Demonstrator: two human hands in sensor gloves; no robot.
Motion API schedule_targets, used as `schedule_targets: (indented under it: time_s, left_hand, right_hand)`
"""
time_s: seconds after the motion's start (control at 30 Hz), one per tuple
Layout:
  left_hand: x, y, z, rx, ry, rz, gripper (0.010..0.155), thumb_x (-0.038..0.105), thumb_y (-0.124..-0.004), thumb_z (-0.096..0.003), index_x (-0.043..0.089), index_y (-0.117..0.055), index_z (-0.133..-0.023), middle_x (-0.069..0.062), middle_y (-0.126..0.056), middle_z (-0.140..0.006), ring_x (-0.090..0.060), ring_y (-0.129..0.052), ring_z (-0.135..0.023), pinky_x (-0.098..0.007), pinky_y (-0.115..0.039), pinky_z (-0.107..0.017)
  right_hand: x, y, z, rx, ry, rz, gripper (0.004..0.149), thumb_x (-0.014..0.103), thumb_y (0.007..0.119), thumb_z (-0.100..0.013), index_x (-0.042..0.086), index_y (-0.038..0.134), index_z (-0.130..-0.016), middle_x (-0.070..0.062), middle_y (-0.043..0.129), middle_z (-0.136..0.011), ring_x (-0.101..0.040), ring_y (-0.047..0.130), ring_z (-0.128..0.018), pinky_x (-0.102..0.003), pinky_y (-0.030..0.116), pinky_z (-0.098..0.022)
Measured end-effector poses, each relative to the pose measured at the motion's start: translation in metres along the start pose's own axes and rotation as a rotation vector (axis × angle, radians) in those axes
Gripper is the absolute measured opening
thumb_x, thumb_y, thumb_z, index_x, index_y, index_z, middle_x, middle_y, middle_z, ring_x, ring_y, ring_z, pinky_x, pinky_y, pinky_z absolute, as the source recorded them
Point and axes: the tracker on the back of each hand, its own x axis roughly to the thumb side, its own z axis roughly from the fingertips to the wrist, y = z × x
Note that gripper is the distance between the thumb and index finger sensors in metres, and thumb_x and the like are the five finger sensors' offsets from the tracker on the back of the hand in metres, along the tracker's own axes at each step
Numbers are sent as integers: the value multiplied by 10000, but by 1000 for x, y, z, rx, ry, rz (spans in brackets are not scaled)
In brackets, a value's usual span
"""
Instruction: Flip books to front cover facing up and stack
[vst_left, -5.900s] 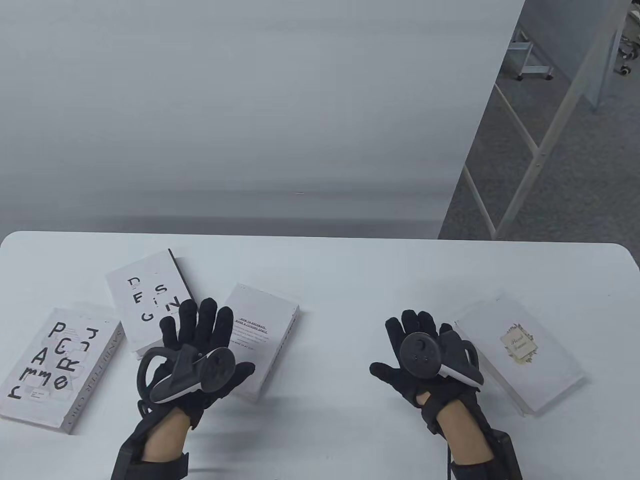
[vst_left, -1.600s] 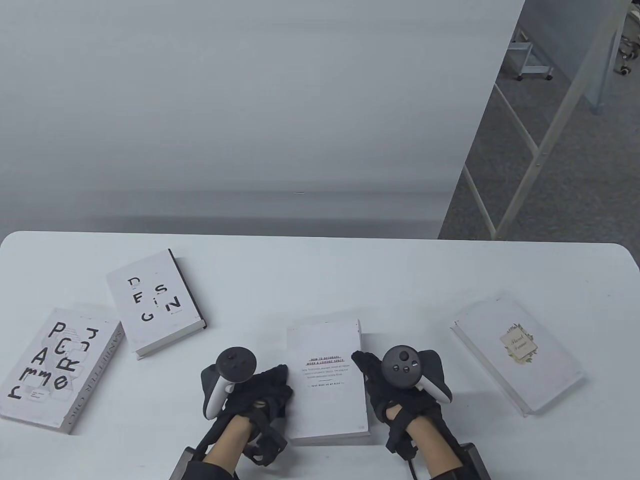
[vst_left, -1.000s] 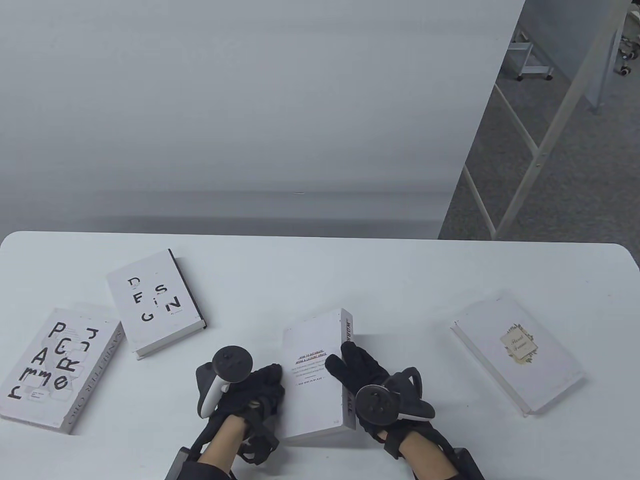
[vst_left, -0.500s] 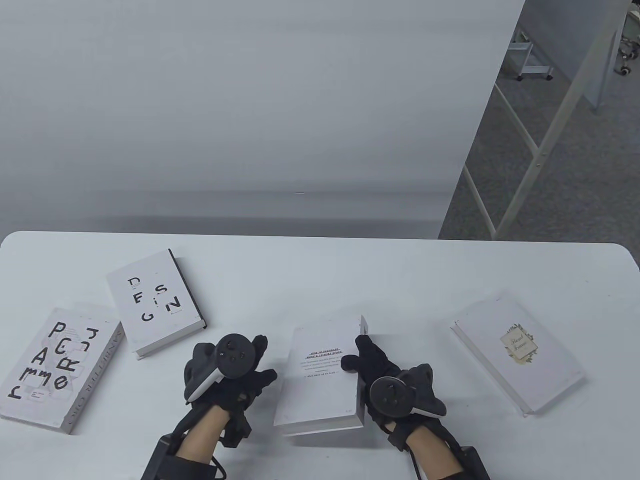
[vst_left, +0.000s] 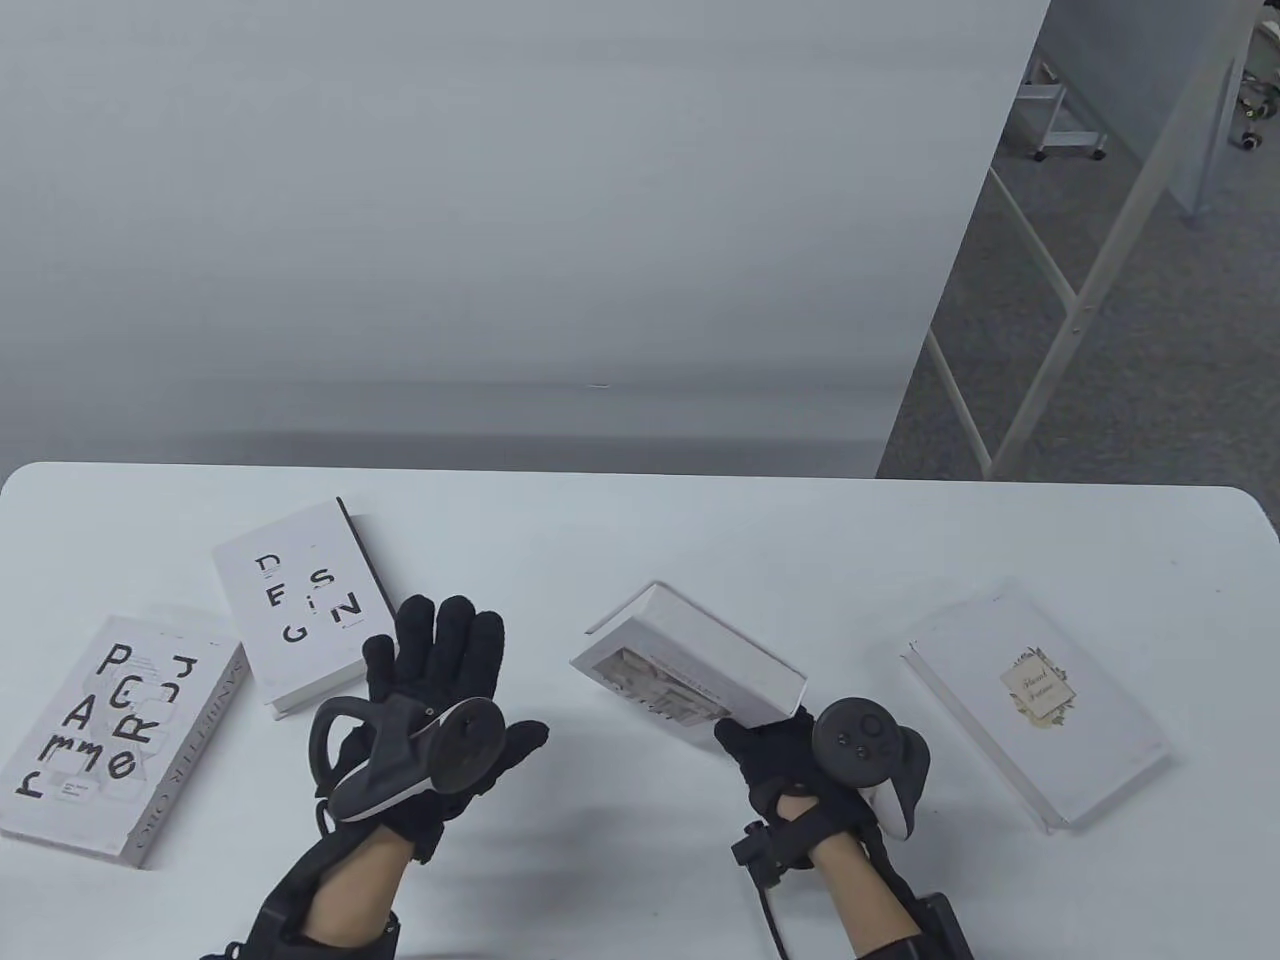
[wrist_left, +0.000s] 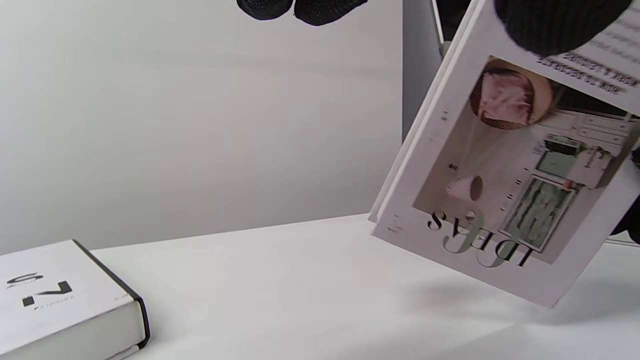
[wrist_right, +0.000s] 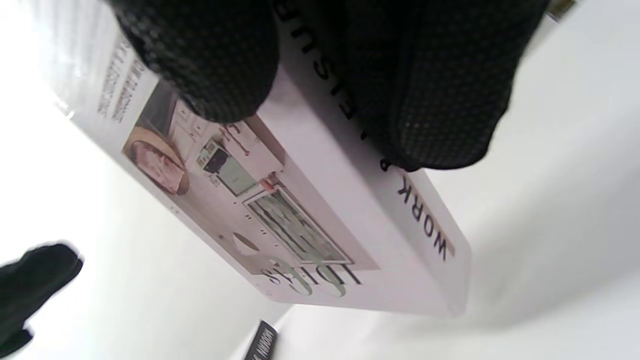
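Observation:
My right hand (vst_left: 778, 748) grips a white book (vst_left: 690, 668) by its spine edge and holds it tilted above the table's middle. Its picture cover faces down and to the left; this cover shows in the left wrist view (wrist_left: 505, 200) and in the right wrist view (wrist_right: 280, 215), with my fingers (wrist_right: 430, 85) wrapped over the spine. My left hand (vst_left: 435, 680) is open and empty, fingers spread, left of the book and apart from it. The "DESIGN" book (vst_left: 300, 600), the book with scattered black letters (vst_left: 105, 735) and the floral-label book (vst_left: 1040, 700) lie flat and apart.
The white table (vst_left: 640, 530) has bare surface under and behind the held book. The "DESIGN" book's corner (wrist_left: 70, 305) lies near my left hand. The table's right edge borders open floor with a metal frame (vst_left: 1060, 290).
The book was slid to the table's middle and tipped up by its right edge. Now my right hand has lifted and turned it. My left hand let go, moved left and opened.

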Motion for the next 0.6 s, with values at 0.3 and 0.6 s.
schedule_targets:
  time_s: [0.3, 0.6]
  left_hand:
    - [-12, 16, 9, 42, 15, 48, 1018, 757, -571, -444, 63, -300, -1138, -279, -60, -1084, -627, -137, -968, -786, -299, -631]
    - [-14, 18, 10, 16, 11, 71, 1025, 753, -575, -444, 31, -323, -1127, -304, -190, -1114, -625, -175, -965, -780, -306, -622]
  right_hand:
    - [-31, 26, -46, 100, 328, -371, 704, 422, 766, -453, -25, 469, -908, -381, 771, -752, -365, 1025, -545, -323, 967, -336]
    - [-53, 64, -93, 137, 552, -529, 723, 486, 701, -516, -74, 441, -892, -363, 782, -741, -330, 1036, -534, -282, 976, -334]
